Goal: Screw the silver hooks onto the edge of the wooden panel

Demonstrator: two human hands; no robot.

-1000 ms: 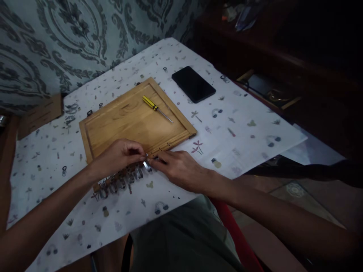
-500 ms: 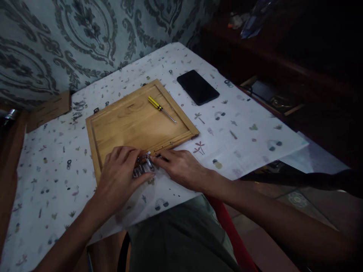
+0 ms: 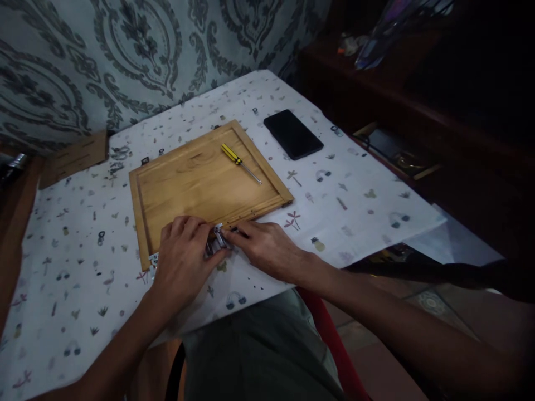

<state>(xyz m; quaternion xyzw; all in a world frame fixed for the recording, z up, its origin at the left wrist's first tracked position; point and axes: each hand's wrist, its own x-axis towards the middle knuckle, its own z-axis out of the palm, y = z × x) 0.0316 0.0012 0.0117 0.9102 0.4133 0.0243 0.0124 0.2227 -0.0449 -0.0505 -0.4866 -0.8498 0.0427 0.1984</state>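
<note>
Opening out from its pinch of a second ago, the left hand (image 3: 181, 253) is curving over the clips (image 3: 219, 238) at the near edge of the board (image 3: 192, 184), fingers half curled, thumb apart. The right hand (image 3: 270, 248) is bunching its fingers at their right end; whether either is gripping, I cannot tell. A screwdriver (image 3: 239, 161) is lying on the board.

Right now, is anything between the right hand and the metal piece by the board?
Nothing visible: the right hand meets the metal piece directly. The left hand is on its other side; the screwdriver lies farther back.
</note>
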